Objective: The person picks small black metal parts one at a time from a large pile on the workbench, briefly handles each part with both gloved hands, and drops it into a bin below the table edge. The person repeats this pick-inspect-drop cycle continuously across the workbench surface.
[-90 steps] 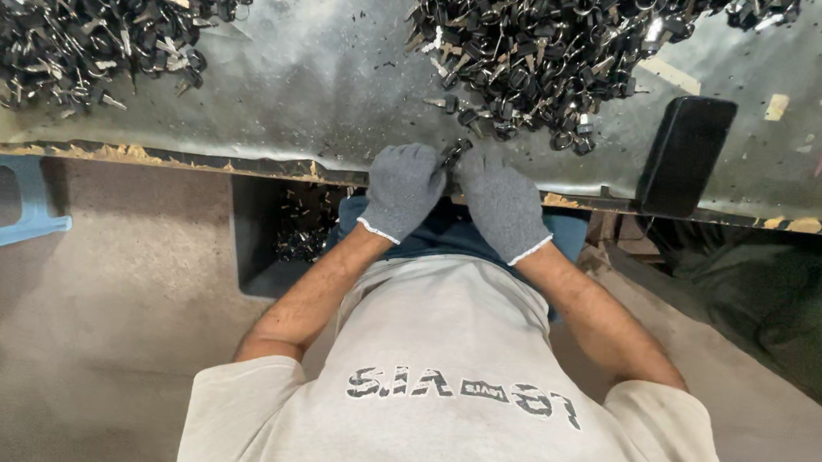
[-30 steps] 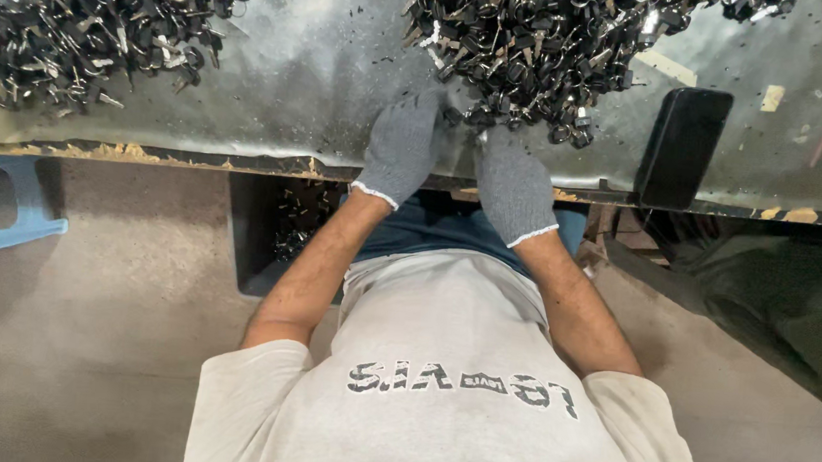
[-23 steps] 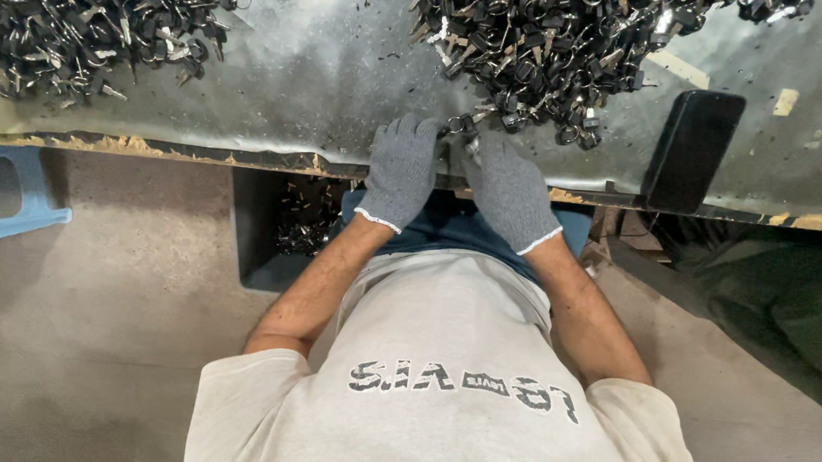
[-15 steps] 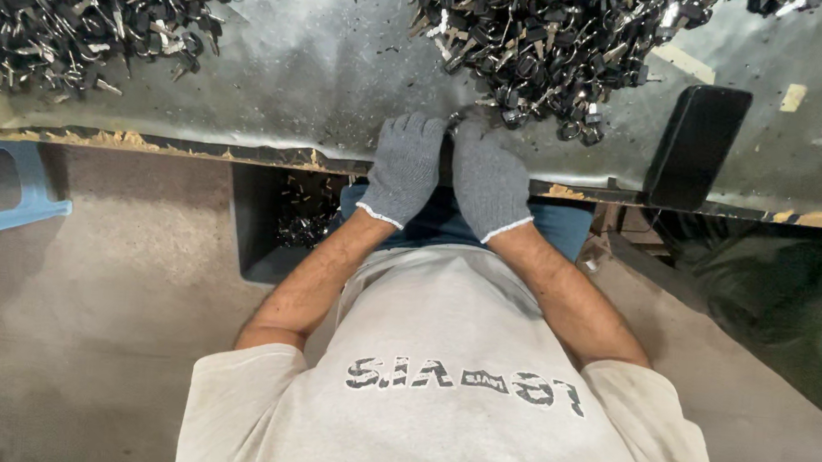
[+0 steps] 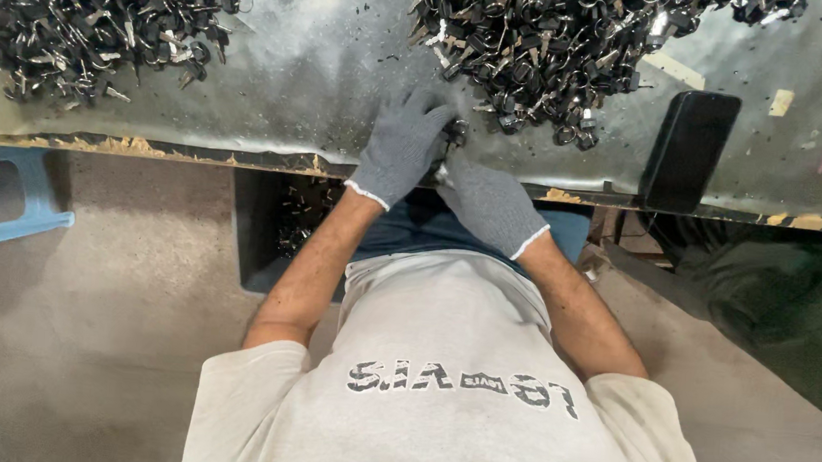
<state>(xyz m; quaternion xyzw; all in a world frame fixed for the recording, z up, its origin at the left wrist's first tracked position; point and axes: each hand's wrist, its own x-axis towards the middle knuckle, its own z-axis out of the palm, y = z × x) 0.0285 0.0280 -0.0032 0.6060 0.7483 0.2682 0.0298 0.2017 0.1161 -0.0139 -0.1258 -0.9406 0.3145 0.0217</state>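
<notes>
Both my hands wear grey knit gloves and meet at the near edge of a metal-topped table [image 5: 296, 88]. My left hand [image 5: 400, 145] lies on the table top, its fingertips pinching a small dark metal ring part [image 5: 455, 132]. My right hand [image 5: 490, 204] sits just below it at the table's edge, fingers closed toward the same part. A large heap of dark metal rings and clips [image 5: 541, 33] lies right behind my hands.
A second heap of the same parts [image 5: 79, 10] covers the table's far left. A black phone [image 5: 691, 149] lies on the table at right. Under the table stands a dark bin [image 5: 281, 222] with parts in it. A blue stool [image 5: 8, 208] stands at left.
A second ago my left hand reached into the right heap. It has drawn back to the table's edge, and both hands now work together on a small part.
</notes>
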